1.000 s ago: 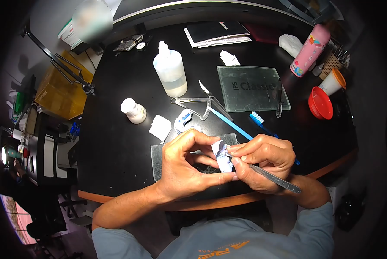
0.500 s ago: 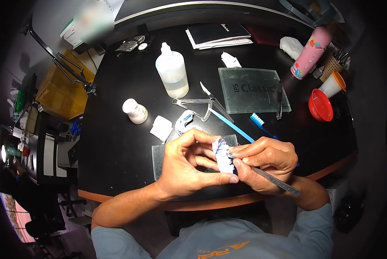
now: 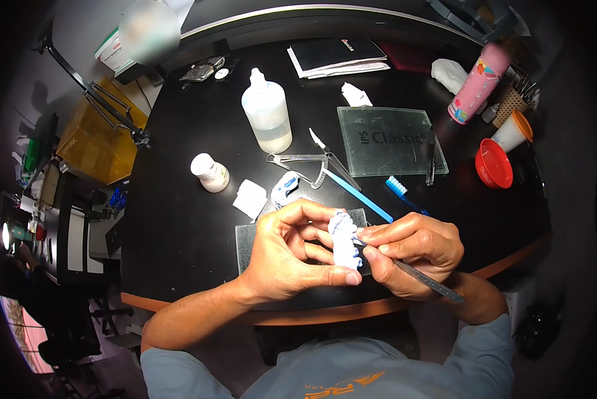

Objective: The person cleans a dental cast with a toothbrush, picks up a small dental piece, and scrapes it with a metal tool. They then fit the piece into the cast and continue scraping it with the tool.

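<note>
Between the thumb and fingers of my left hand [image 3: 292, 249] is a pale blue-white dental cast [image 3: 344, 246], held upright on its edge. My right hand [image 3: 415, 249] grips a slim dark metal hand tool [image 3: 431, 282] like a pen. Its handle slants down to the right, and its tip is at the toothed side of the cast, mostly hidden by my fingers. Behind my left hand lies a second blue-and-white dental cast [image 3: 286, 189]. A dark glass slab [image 3: 245, 246] lies partly under my left hand.
Beyond my hands are a white squeeze bottle [image 3: 266, 113], a small white bottle [image 3: 210, 173], folded tissue [image 3: 250, 199], a caliper [image 3: 298, 161], a blue-handled tool [image 3: 358, 194] and a toothbrush [image 3: 398, 187]. Farther right are a glass plate [image 3: 392, 143], red bowl [image 3: 493, 164] and pink bottle [image 3: 478, 86].
The cast has turned slightly in my left hand, showing more of its smooth side. My left thumb has shifted a little left; the right hand keeps the tool against the cast.
</note>
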### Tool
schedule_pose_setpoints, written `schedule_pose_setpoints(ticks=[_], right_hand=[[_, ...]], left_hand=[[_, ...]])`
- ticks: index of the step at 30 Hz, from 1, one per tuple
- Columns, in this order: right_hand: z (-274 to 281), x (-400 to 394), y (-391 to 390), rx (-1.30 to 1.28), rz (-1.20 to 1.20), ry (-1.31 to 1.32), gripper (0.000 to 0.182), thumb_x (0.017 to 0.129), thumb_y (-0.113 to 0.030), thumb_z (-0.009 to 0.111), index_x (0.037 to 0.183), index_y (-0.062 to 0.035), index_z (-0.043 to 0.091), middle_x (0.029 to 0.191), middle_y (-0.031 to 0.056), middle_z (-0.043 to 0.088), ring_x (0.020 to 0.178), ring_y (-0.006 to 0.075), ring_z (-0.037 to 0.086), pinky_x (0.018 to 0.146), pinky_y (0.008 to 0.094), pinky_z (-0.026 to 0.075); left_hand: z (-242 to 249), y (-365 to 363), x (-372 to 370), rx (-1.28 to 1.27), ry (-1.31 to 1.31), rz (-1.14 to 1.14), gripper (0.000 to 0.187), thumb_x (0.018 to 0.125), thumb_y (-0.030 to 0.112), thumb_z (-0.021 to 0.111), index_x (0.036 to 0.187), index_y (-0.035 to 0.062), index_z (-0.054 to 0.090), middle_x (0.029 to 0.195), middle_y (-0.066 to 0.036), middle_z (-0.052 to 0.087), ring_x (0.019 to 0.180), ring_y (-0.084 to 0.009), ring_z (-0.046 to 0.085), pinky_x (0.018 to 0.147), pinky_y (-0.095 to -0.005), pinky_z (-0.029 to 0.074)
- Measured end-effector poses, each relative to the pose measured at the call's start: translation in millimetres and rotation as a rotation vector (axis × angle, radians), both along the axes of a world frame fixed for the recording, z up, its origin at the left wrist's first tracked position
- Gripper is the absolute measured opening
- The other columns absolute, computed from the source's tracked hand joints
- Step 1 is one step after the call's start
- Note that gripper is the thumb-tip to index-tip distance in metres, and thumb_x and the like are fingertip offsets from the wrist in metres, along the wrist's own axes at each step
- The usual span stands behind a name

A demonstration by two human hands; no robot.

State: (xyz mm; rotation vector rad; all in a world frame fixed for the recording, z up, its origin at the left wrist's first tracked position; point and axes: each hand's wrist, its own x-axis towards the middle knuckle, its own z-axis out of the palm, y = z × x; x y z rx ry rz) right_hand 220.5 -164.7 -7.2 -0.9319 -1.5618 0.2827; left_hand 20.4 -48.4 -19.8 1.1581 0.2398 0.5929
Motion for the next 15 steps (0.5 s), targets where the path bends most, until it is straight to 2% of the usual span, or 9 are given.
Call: schedule_pose_setpoints(ticks=[15], right_hand=[[-1.5,1.1,1.7,0.019,-0.012,-0.070,0.017,0.079,0.011,0.084,0.089,0.0027,0.073,0.092,0.0185,0.077,0.090,0.0293,0.082,0.077,0.0331,0.068]], left_hand=[[0.8,-1.2,0.5,0.026,-0.001,0.021,0.057,0.076,-0.010,0.093,0.122,-0.0097,0.059,0.110,-0.022,0.073,0.105,-0.0253,0.078,0.091,-0.0391,0.069]])
